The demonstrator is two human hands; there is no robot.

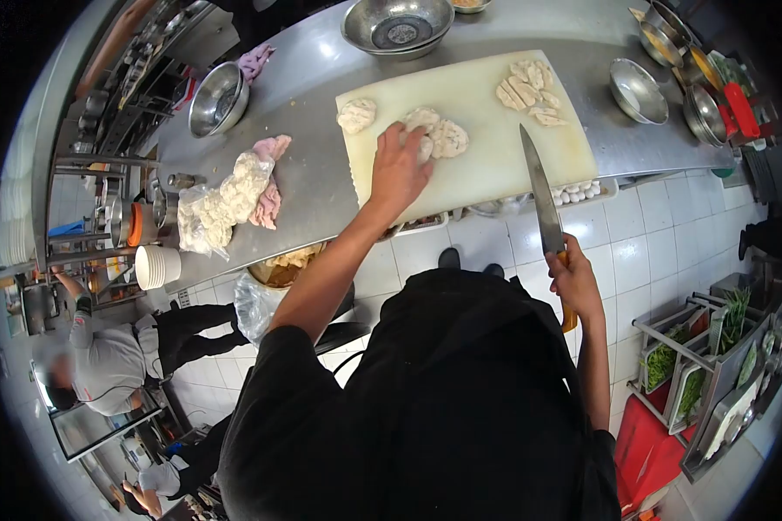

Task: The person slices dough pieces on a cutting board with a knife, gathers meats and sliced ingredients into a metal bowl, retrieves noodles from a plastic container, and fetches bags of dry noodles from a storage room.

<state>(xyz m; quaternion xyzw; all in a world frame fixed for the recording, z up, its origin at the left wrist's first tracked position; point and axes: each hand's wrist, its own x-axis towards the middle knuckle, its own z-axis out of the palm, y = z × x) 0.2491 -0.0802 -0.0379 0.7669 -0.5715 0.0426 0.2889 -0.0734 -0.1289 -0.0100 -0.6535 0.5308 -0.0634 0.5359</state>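
Observation:
My left hand (400, 169) reaches onto the white cutting board (487, 178), its fingers curled over pale, lumpy pieces that look like cooked chicken (447, 137). My right hand (575, 278) is closed round the wooden handle of a large kitchen knife (540, 191). The long blade points away from me, its tip over the board's right part, apart from the food. Another pale lump (356, 115) lies at the board's left corner. Sliced pale pieces (527, 89) rest at the far right of the board.
A plastic bag of pale food (208, 213) and a pink cloth (269, 195) lie on the steel table, left. Metal bowls (217, 100) stand around the board. White cups (157, 267) sit at the left edge. Two people work at lower left. A vegetable rack (708, 365) is right.

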